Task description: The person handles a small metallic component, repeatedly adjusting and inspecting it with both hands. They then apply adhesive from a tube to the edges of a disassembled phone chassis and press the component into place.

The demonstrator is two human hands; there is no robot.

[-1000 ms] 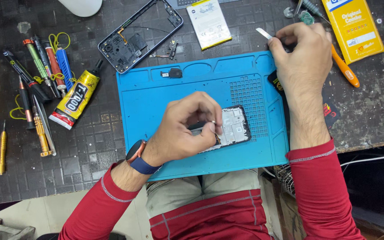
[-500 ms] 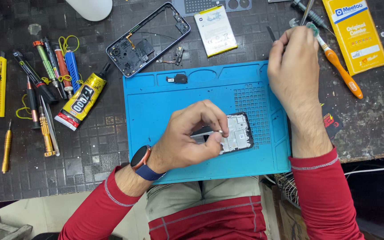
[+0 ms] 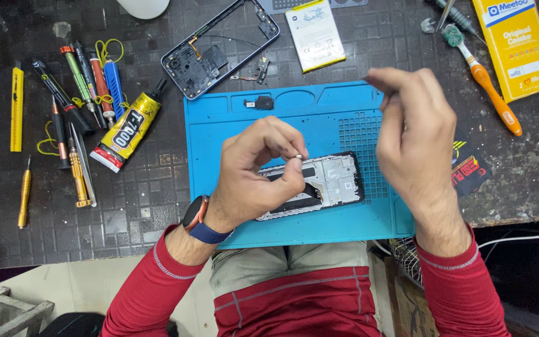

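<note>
One black-framed phone screen assembly [image 3: 319, 182] lying at frame centre on one blue silicone work mat [image 3: 344, 118], pinned under left hand [image 3: 258, 170], fingers [image 3: 291, 163] pressed down on its edge. Right hand [image 3: 414, 136] raised right of centre, fingers pinched together; contents impossible to tell. One yellow glue tube [image 3: 126, 131] at left on dark table [image 3: 138, 206].

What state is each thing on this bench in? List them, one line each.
Phone screen assembly: lying inner side up on the blue mat, pinned by the left hand.
Right hand: raised above the mat, fingers pinched; what they hold is too small to tell.
Phone frame: stripped, hollow.
Battery: removed, lying loose.
Glue tube: capped, lying flat.
Toothbrush: lying flat.
</note>
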